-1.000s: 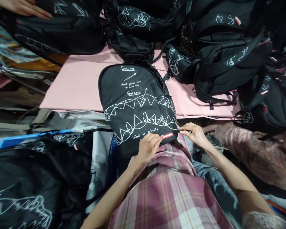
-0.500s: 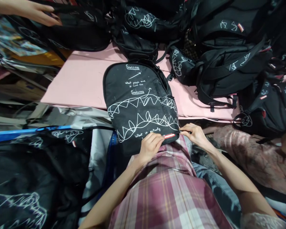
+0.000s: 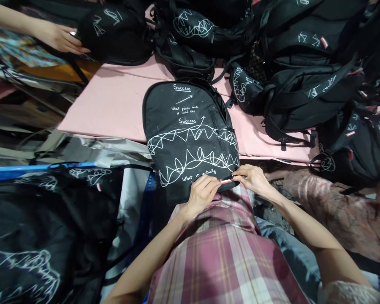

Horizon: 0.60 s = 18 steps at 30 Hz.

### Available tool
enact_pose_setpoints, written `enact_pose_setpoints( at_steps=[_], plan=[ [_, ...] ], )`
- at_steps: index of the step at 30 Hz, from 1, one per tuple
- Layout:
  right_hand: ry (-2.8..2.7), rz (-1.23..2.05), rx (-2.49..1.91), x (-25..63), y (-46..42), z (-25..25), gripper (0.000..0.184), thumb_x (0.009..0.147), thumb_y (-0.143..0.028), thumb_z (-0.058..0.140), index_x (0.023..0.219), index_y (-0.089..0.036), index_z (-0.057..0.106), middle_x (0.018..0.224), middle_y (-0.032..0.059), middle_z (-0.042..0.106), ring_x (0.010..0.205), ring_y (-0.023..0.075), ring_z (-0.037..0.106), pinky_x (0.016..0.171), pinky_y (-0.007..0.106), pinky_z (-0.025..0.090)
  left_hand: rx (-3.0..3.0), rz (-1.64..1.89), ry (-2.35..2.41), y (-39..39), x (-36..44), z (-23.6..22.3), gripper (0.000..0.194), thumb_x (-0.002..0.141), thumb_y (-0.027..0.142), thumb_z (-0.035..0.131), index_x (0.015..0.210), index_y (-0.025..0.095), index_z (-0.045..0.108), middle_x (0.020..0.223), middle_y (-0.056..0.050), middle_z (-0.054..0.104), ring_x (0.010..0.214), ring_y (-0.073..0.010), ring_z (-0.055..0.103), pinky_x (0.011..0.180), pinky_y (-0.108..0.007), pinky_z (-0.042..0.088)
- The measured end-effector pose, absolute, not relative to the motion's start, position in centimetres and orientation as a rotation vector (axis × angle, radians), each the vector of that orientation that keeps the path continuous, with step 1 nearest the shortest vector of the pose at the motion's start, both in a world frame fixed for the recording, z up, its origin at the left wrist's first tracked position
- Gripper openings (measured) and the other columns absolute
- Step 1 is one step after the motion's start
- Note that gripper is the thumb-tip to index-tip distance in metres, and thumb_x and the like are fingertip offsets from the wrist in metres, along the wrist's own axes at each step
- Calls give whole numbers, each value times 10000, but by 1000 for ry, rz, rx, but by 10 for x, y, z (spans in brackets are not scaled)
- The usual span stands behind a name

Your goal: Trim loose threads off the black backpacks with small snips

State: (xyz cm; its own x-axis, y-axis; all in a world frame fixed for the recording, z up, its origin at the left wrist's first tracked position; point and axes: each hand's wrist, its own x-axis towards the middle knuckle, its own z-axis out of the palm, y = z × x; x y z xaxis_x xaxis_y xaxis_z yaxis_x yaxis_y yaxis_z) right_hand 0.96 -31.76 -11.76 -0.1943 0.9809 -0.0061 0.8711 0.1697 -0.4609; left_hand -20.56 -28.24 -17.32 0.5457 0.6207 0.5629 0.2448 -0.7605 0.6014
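A black backpack (image 3: pixel 190 135) with white scribble lines and the word "Success" lies flat on a pink table (image 3: pixel 114 105), its lower edge over my lap. My left hand (image 3: pixel 202 194) pinches that lower edge next to a small red-and-white label (image 3: pixel 225 181). My right hand (image 3: pixel 253 179) is closed on the edge at the label's right end, by the zipper. The two hands almost touch.
Several more black backpacks (image 3: pixel 304 63) are heaped at the back and right of the table. Another black bag (image 3: pixel 34 236) lies at my lower left on a blue crate (image 3: pixel 19 172). Another person's hand (image 3: pixel 58 38) touches a bag at the top left. A person in a pink patterned sleeve (image 3: pixel 335 211) sits to my right.
My hands have drawn closer together along the backpack's lower edge, covering most of the label. The other person's hand at the top left has shifted right onto a bag.
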Motion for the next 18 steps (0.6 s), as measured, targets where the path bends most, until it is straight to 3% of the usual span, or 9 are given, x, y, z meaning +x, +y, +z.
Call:
enact_pose_setpoints(
  at_steps=[18],
  plan=[
    [-2126, 627, -1905, 5, -321, -113, 143, 836, -291, 605, 906, -223, 710, 892, 13, 695, 855, 179, 625, 750, 258, 443, 2311, 1109, 662, -284, -211, -184, 109, 831, 107, 528, 862, 161, 617, 819, -47, 644, 759, -141, 557, 696, -283, 469]
  ],
)
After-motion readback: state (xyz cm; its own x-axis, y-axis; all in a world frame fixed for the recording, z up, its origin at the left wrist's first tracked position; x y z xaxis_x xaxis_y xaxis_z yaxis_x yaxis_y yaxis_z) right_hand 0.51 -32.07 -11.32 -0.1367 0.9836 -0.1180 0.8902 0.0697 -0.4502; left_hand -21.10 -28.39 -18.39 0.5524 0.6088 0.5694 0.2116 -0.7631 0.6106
